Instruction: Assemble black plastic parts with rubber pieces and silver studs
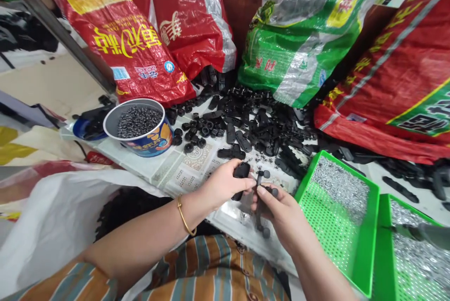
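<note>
Left hand: Near the middle of the frame, the left hand (223, 181) had its thumb and fingers closed on a black pod (242, 169). The thumb lay across the front, maybe so the pod would not slip. The pod looked smooth and round at the ends.
Right hand: Just right of it, the right hand (281, 209) pinched some dark knobs (266, 174) with bent fingers. The knobs were on thin stems, and I could not tell if they were one piece or more.
Hands together: They were close over the table (158, 169), perhaps so both things could be seen at once.
Heap: Black parts (260, 118) were in a messy pile past the hands. Many were long and flat, and the rings (206, 131) were short and fat. The pile was probably there to be easy to reach.
Tub: Left of the pile, a round tub (151, 147) had tiny, shiny dark bits (138, 120) inside. Its tall wall likely stopped them rolling off.
Trays: At the lower right, a green tray (373, 240) full of little holes had silver bits (341, 188) gathered at its far end. A second tray (383, 244) was beside it, with more silver bits.
Bags: Shiny, crinkly red bags (126, 43) and a green bag (281, 57) stood along the top, with black parts spread by their bottoms.
</note>
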`<control>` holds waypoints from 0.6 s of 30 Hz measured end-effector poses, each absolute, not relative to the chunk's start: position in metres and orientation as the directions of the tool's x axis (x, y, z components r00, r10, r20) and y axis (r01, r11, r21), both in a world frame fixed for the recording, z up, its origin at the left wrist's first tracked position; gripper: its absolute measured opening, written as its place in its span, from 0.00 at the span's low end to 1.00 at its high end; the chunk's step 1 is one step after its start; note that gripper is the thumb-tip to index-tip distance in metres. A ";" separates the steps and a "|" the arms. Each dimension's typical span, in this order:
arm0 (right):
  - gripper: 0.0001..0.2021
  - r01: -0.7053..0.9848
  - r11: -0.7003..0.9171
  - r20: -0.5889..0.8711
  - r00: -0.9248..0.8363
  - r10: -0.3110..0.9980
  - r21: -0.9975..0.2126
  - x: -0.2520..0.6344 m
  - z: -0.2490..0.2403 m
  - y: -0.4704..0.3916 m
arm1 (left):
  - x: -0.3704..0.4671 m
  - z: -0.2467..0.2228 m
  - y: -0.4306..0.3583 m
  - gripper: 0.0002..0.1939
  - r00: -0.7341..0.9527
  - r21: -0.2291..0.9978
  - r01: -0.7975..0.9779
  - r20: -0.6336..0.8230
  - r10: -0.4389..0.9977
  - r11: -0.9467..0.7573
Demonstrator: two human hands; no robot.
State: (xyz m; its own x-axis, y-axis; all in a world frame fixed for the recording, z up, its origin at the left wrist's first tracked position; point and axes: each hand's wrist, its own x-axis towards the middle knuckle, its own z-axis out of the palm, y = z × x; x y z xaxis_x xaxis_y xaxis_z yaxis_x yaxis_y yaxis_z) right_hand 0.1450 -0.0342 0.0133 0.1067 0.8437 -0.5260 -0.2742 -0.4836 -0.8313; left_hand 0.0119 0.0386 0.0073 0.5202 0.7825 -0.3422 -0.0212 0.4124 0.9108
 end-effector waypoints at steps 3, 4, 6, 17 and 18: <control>0.15 -0.203 -0.469 -0.495 0.103 0.863 -0.860 0.144 0.011 -0.037 | 0.010 0.007 0.036 0.10 0.510 0.916 0.007 -0.348 0.787 0.400; 0.15 -0.194 -0.460 -0.484 0.108 0.868 -0.867 0.145 0.011 -0.038 | 0.010 0.006 0.033 0.10 0.510 0.903 -0.027 -0.357 0.782 0.429; 0.14 -0.203 -0.444 -0.474 0.131 0.871 -0.873 0.145 0.012 -0.039 | 0.010 0.005 0.028 0.11 0.509 0.837 -0.146 -0.393 0.766 0.527; 0.16 -0.122 -0.418 -0.432 0.117 0.894 -0.900 0.147 0.016 -0.033 | 0.004 0.006 0.023 0.10 0.528 0.908 0.035 -0.371 0.764 0.417; 0.16 -0.133 -0.418 -0.433 0.129 0.892 -0.899 0.147 0.013 -0.034 | 0.003 0.007 0.023 0.09 0.526 0.900 0.048 -0.391 0.755 0.433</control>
